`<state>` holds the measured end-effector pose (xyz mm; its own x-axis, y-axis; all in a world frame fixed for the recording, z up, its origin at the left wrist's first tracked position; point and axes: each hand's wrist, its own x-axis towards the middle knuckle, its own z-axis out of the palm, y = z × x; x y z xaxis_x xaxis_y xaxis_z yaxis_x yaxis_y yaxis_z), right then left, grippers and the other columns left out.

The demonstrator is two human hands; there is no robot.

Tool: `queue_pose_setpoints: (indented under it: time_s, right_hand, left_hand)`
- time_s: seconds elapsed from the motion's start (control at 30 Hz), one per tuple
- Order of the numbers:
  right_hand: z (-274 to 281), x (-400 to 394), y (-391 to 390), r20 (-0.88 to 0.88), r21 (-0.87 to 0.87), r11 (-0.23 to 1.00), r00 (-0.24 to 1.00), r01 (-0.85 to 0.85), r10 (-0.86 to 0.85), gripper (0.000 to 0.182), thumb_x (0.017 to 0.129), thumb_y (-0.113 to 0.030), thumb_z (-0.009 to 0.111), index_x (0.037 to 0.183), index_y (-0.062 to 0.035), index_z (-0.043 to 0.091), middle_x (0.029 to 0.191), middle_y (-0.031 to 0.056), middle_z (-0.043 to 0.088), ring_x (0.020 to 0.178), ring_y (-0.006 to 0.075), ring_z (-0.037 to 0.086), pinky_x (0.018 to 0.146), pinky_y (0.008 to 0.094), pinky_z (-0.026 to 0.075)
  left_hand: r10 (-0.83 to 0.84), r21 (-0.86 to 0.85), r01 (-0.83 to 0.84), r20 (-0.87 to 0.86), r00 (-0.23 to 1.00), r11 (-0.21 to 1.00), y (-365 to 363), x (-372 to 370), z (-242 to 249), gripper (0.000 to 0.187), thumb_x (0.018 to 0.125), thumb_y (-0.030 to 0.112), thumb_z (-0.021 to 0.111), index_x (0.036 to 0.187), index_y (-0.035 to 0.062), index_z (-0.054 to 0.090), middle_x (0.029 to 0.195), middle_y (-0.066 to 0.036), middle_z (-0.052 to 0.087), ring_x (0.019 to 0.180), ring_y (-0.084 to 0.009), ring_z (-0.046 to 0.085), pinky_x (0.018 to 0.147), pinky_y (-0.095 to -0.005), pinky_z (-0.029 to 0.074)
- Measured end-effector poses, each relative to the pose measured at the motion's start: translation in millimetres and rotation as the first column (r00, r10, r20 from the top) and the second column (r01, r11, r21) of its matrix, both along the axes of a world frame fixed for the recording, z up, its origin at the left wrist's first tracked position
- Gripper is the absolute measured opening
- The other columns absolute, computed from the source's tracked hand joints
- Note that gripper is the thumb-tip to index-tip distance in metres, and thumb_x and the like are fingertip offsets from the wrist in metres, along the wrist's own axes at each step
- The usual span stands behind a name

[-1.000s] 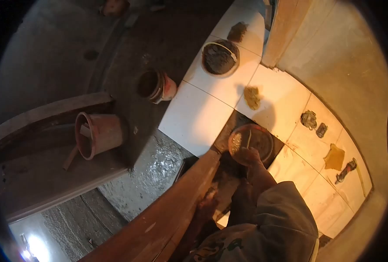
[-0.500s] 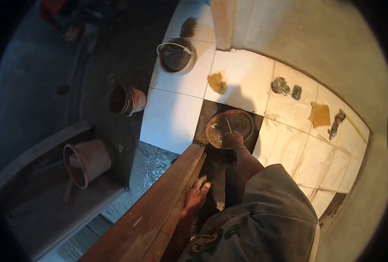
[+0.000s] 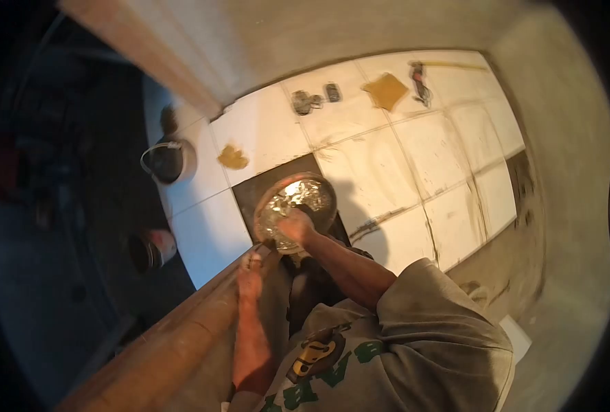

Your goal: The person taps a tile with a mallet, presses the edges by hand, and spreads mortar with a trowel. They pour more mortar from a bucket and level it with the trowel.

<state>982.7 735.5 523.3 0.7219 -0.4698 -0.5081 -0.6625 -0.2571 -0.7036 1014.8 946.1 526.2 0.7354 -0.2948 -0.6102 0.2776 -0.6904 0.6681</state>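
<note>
My right hand (image 3: 295,225) is closed over a round, reddish-rimmed basin (image 3: 330,199) with shiny liquid inside. A small dark patch shows beside its fingers, and I cannot make out what they hold. The basin rests on a dark untiled gap (image 3: 244,194) in the white tile floor. Against the upper end of a long wooden plank (image 3: 181,329), my left hand (image 3: 249,273) has its fingers curled over the edge.
A bucket with a handle (image 3: 170,162) stands on the tiles at left, and another bucket (image 3: 153,249) sits below it. Brownish scraps (image 3: 386,91), dark small items (image 3: 306,102) and a power tool (image 3: 419,82) lie along the wall. A wooden post (image 3: 147,55) rises at upper left.
The view has swung right, so the floor things appear farther left. My left hand has slid forward along the plank, its fingers now curled. The thin light stick by my right hand no longer shows.
</note>
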Motion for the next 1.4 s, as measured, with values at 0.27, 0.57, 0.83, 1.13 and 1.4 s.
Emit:
queue_pose_setpoints:
  time_s: [0.27,0.57,0.83,1.13,1.4]
  right_hand:
    - [88.2,-117.7,31.4,0.037,0.119,0.936,0.941,0.331,-0.337,0.061,0.083,-0.050,0.055,0.101,0.0081,0.063,0.102,0.0304,0.063,0.098,0.0416,0.062,0.089,0.0448,0.047]
    - [110.0,-251.7,46.8,-0.043,0.110,0.822,0.829,0.558,-0.557,0.042,0.085,-0.041,0.055,0.091,-0.0007,0.065,0.093,0.0270,0.065,0.089,0.0404,0.064,0.077,0.0452,0.052]
    - [79.8,-400.1,52.6,-0.082,-0.032,0.746,0.742,0.665,-0.665,0.048,0.084,-0.047,0.060,0.101,-0.0024,0.065,0.090,0.0249,0.065,0.089,0.0376,0.064,0.077,0.0425,0.050]
    - [91.4,-613.3,40.3,0.032,0.477,0.219,0.232,0.851,-0.972,0.059,0.084,-0.049,0.058,0.098,0.0083,0.063,0.097,0.0297,0.063,0.100,0.0410,0.060,0.087,0.0435,0.045]
    - [74.4,-858.1,62.8,0.016,0.243,0.130,0.130,0.961,-0.991,0.044,0.087,-0.039,0.060,0.101,0.0020,0.063,0.088,0.0182,0.064,0.086,0.0257,0.061,0.078,0.0378,0.045]
  left_hand:
    - [-0.158,-0.163,0.137,-0.122,0.980,0.977,28.3,40.5,-51.8,0.058,0.091,0.046,0.054,0.134,0.0073,0.047,0.120,-0.011,0.060,0.109,-0.0276,0.059,0.083,-0.0445,0.048]
    - [-0.177,-0.104,0.164,-0.133,0.975,0.981,-43.5,-43.2,-8.0,0.040,0.093,0.041,0.051,0.115,0.0090,0.058,0.096,-0.002,0.062,0.088,-0.0148,0.060,0.070,-0.0326,0.043]
    - [-0.632,-0.158,0.614,-0.110,0.767,0.773,-87.1,-154.1,-57.4,0.047,0.093,0.038,0.053,0.118,-0.0021,0.060,0.106,-0.012,0.065,0.100,-0.0186,0.058,0.082,-0.0338,0.048]
    - [-0.756,-0.196,0.746,0.029,0.653,0.637,-169.3,-307.5,-40.9,0.034,0.091,0.029,0.055,0.101,-0.0030,0.063,0.079,-0.003,0.059,0.073,-0.0141,0.052,0.066,-0.0304,0.043]
    - [-0.982,-0.161,0.983,0.151,0.115,0.091,-280.7,-676.1,23.0,0.042,0.096,0.029,0.051,0.121,-0.0034,0.056,0.109,-0.018,0.064,0.095,-0.0246,0.063,0.086,-0.0355,0.049]
